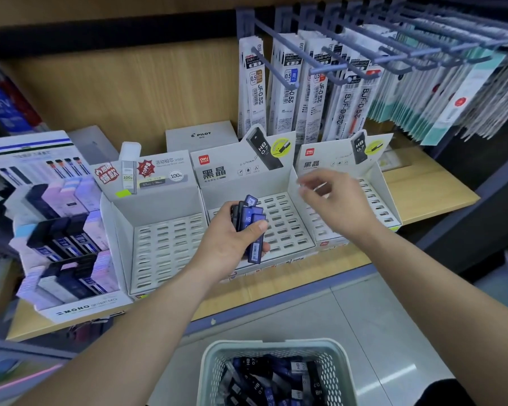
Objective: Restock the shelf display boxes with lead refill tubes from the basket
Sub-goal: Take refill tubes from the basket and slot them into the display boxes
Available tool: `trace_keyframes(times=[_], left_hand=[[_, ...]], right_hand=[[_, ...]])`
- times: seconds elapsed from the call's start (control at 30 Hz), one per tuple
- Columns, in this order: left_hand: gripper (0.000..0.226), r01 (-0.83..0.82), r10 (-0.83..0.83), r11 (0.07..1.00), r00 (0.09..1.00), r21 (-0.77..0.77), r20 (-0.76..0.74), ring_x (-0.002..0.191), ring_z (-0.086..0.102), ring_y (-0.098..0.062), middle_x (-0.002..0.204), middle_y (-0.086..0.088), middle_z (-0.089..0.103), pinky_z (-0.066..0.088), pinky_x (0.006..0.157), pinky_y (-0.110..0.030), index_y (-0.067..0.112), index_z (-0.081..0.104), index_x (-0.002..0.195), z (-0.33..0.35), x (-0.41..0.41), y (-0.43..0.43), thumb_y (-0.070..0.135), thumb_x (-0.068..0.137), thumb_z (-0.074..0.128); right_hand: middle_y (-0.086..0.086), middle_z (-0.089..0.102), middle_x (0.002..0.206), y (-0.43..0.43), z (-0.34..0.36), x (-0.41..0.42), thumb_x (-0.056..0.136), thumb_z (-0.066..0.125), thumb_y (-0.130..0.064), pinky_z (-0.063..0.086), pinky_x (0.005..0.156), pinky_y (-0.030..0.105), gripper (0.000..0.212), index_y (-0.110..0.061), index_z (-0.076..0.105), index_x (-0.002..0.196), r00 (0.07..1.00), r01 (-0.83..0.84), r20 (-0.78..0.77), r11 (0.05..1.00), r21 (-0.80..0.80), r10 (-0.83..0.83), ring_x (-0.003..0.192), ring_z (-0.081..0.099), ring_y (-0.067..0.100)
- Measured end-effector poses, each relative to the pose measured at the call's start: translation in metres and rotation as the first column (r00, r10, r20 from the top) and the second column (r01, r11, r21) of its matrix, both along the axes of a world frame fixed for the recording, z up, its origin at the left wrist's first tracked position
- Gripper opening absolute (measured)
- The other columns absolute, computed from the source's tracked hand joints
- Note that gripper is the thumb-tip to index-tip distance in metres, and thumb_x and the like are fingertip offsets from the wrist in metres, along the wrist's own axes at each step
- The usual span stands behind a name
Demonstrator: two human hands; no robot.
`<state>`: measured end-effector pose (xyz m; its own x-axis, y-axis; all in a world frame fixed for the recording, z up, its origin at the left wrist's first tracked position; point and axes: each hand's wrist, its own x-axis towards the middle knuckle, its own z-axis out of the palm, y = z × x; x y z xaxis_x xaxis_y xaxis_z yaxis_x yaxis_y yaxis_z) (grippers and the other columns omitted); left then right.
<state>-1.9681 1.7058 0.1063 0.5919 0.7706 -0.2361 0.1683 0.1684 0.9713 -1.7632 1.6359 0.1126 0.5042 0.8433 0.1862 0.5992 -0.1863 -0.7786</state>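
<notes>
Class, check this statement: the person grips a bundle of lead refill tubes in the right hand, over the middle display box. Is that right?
No: the head view shows the left hand gripping the bundle of lead refill tubes, over the middle display box. The right hand is blurred, further right.

- A handful of lead refill tubes (251,227), dark with blue labels marked HB, is standing fanned and roughly upright in the grip of the left hand (229,244), over the middle display box (276,227).
- The middle display box, white card with a printed backboard, is showing rows of bare slots in its sloping tray.
- The left display box (165,244) and the right display box (373,200) are sitting beside it, slots likewise bare.
- The basket (214,364), pale mesh plastic, is sitting low in front, with more tubes (264,385) lying jumbled inside.
</notes>
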Motion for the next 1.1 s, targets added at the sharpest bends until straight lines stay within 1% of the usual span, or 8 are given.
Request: trace_keyframes(times=[0.07, 0.13, 0.23, 0.37, 0.5, 0.77, 0.97, 1.1], left_hand=[[0.029, -0.01, 0.011, 1.0, 1.0, -0.017, 0.021, 0.07, 0.075, -0.024, 0.099, -0.01, 0.068, 0.063, 0.063, -0.038, 0.013, 0.052, 0.118, 0.001, 0.003, -0.003, 0.014, 0.094, 0.067], [0.031, -0.029, 0.031, 0.999, 0.998, -0.035, 0.048, 0.067, 0.074, -0.024, 0.102, -0.013, 0.069, 0.061, 0.059, -0.035, 0.011, 0.051, 0.12, 0.001, 0.006, -0.005, 0.013, 0.094, 0.067], [0.029, -0.039, 0.041, 0.999, 0.997, -0.034, 0.065, 0.069, 0.075, -0.027, 0.103, -0.017, 0.068, 0.064, 0.066, -0.043, 0.011, 0.051, 0.119, 0.002, 0.007, -0.006, 0.013, 0.094, 0.067], [0.032, -0.006, 0.006, 1.0, 0.998, -0.014, 0.059, 0.07, 0.075, -0.028, 0.106, -0.018, 0.069, 0.062, 0.06, -0.037, 0.01, 0.052, 0.121, 0.005, 0.006, -0.009, 0.012, 0.093, 0.068], [0.029, 0.02, -0.02, 1.0, 0.999, 0.018, 0.039, 0.074, 0.075, -0.032, 0.105, -0.015, 0.071, 0.063, 0.067, -0.043, 0.016, 0.053, 0.115, 0.002, 0.007, -0.009, 0.014, 0.091, 0.07], [0.026, 0.055, -0.054, 0.998, 0.998, -0.034, 0.037, 0.073, 0.075, -0.03, 0.093, -0.01, 0.074, 0.063, 0.064, -0.036, 0.017, 0.052, 0.111, 0.001, 0.013, -0.007, 0.007, 0.093, 0.067], [0.029, 0.064, -0.064, 0.998, 0.998, 0.001, 0.018, 0.076, 0.075, -0.027, 0.1, -0.012, 0.072, 0.059, 0.057, -0.028, 0.014, 0.051, 0.118, -0.002, 0.014, -0.006, 0.007, 0.094, 0.066], [0.026, 0.061, -0.061, 0.998, 0.998, 0.02, 0.01, 0.077, 0.075, -0.028, 0.099, -0.009, 0.072, 0.055, 0.056, -0.025, 0.016, 0.051, 0.115, -0.004, 0.013, -0.006, 0.007, 0.095, 0.065]], right_hand=[[-0.004, 0.07, 0.087, -0.008, 0.006, -0.027, 0.093, 0.067, -0.017, 0.06, 0.073, 0.033, 0.016, -0.024, 0.07, 0.108, 0.951, -0.197, -0.253, 0.979, -0.055, 0.177, 0.079, 0.07, 0.017], [0.0, 0.07, 0.088, -0.01, 0.004, -0.043, 0.095, 0.065, -0.013, 0.061, 0.073, 0.039, 0.021, -0.022, 0.068, 0.114, 0.899, -0.291, -0.36, 0.954, -0.072, 0.247, 0.08, 0.072, 0.02], [0.006, 0.07, 0.089, -0.01, 0.007, -0.045, 0.096, 0.064, -0.009, 0.062, 0.076, 0.039, 0.02, -0.018, 0.068, 0.113, 0.855, -0.27, -0.46, 0.963, -0.003, 0.239, 0.08, 0.071, 0.021], [0.016, 0.071, 0.087, -0.012, 0.012, -0.042, 0.092, 0.07, -0.013, 0.062, 0.074, 0.041, 0.014, -0.01, 0.068, 0.105, 0.795, -0.228, -0.571, 0.973, 0.031, 0.205, 0.074, 0.071, 0.02], [0.009, 0.07, 0.075, -0.008, 0.01, -0.041, 0.088, 0.074, -0.009, 0.061, 0.071, 0.038, 0.014, -0.007, 0.066, 0.1, 0.801, -0.226, -0.57, 0.974, -0.006, 0.182, 0.069, 0.069, 0.019], [0.01, 0.062, 0.095, -0.012, 0.011, -0.029, 0.105, 0.046, -0.006, 0.051, 0.051, 0.026, 0.025, -0.015, 0.069, 0.102, 0.871, -0.231, -0.448, 0.973, -0.009, 0.203, 0.063, 0.061, 0.012], [0.014, 0.063, 0.088, -0.011, 0.01, -0.03, 0.1, 0.056, -0.01, 0.057, 0.065, 0.031, 0.01, -0.008, 0.064, 0.093, 0.798, -0.232, -0.562, 0.972, 0.047, 0.218, 0.066, 0.061, 0.02], [0.017, 0.067, 0.087, -0.011, 0.005, -0.027, 0.093, 0.067, -0.005, 0.059, 0.07, 0.032, 0.003, -0.007, 0.065, 0.092, 0.863, -0.2, -0.468, 0.979, 0.034, 0.192, 0.069, 0.064, 0.017]])
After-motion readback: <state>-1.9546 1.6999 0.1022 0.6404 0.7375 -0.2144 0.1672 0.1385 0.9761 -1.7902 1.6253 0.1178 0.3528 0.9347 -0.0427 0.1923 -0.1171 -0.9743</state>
